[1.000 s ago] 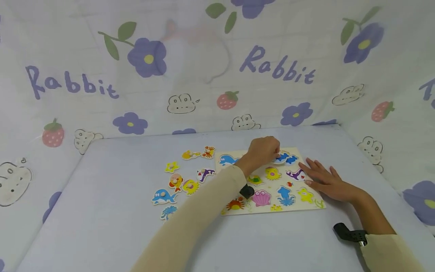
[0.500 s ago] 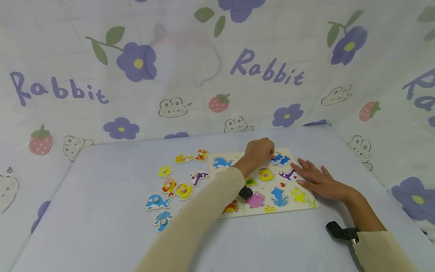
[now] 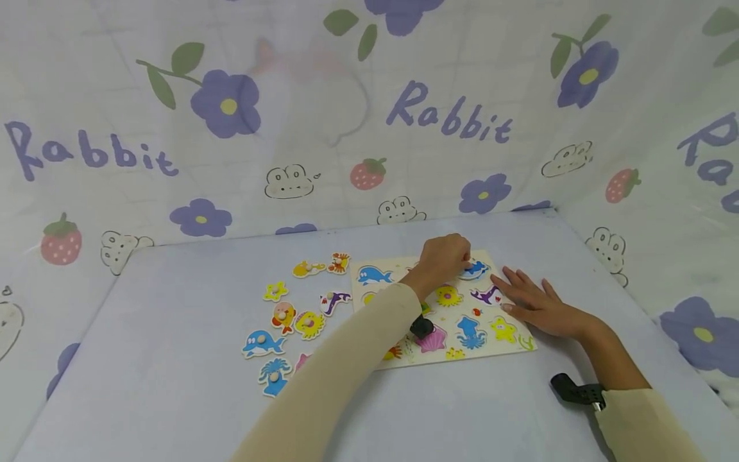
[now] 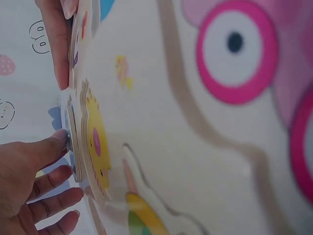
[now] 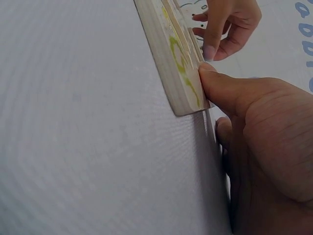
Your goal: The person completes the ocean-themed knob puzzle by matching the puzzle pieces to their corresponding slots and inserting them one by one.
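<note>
A cream wooden peg puzzle board (image 3: pixel 501 348) printed with sea animals lies on the table. My left hand (image 3: pixel 443 258) is over its far right part, pinching a blue sea-animal puzzle piece (image 3: pixel 476 272) over a blue picture there. In the left wrist view the thumb and fingertips hold this piece (image 4: pixel 72 144) at its near face; its exact kind is hard to make out. My right hand (image 3: pixel 539 305) rests with spread fingers on the board's right edge. The right wrist view has its thumb (image 5: pixel 220 85) on top of the board near a corner.
Several knobbed pieces lie left of the board, among them a blue whale (image 3: pixel 262 343), a blue squid (image 3: pixel 274 376), a yellow star (image 3: pixel 275 290) and a crab (image 3: pixel 339 262). The left sleeve (image 3: pixel 340 366) partly covers a pink piece (image 3: pixel 302 362). A printed curtain (image 3: pixel 329 128) hangs behind.
The blue piece has shifted slightly right and now covers more of the blue picture beneath it. My right hand stays on the board's edge. The head view has turned a little rightward.
</note>
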Demonstrator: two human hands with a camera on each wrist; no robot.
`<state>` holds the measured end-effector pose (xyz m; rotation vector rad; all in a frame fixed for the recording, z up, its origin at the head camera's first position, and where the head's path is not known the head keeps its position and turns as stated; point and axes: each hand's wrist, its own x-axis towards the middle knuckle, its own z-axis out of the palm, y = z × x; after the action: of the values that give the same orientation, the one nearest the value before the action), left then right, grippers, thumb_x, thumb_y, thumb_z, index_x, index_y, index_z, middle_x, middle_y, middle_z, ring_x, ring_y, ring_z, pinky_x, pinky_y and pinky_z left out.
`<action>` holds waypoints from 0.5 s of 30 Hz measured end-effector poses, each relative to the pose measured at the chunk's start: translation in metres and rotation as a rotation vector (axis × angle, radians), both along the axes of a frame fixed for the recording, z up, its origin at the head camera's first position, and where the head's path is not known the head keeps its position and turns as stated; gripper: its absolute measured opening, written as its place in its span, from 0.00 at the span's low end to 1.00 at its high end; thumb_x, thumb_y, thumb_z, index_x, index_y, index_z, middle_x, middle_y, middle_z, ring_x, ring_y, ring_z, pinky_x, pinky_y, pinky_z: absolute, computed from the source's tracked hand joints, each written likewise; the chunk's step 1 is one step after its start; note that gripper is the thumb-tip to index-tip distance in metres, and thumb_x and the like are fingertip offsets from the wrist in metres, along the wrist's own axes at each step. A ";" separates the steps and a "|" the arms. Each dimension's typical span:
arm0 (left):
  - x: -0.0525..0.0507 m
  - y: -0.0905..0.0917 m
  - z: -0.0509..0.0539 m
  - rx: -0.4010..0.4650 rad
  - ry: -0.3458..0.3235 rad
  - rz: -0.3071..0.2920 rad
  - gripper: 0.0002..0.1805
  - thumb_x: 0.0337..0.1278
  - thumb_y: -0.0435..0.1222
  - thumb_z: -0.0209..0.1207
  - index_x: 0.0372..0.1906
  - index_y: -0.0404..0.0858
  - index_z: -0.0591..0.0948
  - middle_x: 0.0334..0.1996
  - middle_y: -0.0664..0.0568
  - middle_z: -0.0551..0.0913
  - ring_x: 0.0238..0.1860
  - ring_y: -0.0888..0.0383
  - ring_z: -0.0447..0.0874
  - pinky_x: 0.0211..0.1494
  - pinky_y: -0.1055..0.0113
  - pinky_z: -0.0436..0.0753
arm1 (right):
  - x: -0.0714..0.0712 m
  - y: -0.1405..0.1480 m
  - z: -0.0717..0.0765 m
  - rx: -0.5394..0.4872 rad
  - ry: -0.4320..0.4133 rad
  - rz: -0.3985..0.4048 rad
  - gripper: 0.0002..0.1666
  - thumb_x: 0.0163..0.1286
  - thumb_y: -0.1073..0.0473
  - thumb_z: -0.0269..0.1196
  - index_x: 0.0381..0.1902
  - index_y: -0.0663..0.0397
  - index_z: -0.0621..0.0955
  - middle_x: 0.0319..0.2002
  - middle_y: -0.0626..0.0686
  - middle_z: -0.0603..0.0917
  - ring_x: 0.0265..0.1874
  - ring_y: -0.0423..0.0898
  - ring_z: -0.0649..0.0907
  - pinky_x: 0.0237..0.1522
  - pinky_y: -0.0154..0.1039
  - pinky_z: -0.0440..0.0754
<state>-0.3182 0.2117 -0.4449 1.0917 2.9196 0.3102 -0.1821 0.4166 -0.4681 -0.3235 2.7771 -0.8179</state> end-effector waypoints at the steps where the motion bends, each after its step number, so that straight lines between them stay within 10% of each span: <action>1: 0.000 0.000 0.000 0.003 0.008 -0.008 0.10 0.67 0.50 0.64 0.39 0.49 0.84 0.34 0.61 0.77 0.34 0.64 0.74 0.36 0.72 0.73 | 0.000 0.000 0.000 -0.002 0.002 0.004 0.41 0.77 0.40 0.54 0.81 0.41 0.55 0.82 0.60 0.41 0.78 0.65 0.35 0.67 0.70 0.21; 15: 0.003 0.012 -0.001 -0.056 0.027 0.002 0.12 0.66 0.52 0.63 0.37 0.49 0.82 0.32 0.61 0.78 0.32 0.64 0.75 0.35 0.72 0.75 | -0.001 0.003 -0.001 -0.025 0.008 0.026 0.41 0.77 0.42 0.54 0.81 0.42 0.55 0.81 0.62 0.41 0.78 0.66 0.35 0.67 0.70 0.21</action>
<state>-0.3148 0.2237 -0.4462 1.0939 2.9340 0.2138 -0.1830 0.4194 -0.4687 -0.3678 2.7660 -0.8477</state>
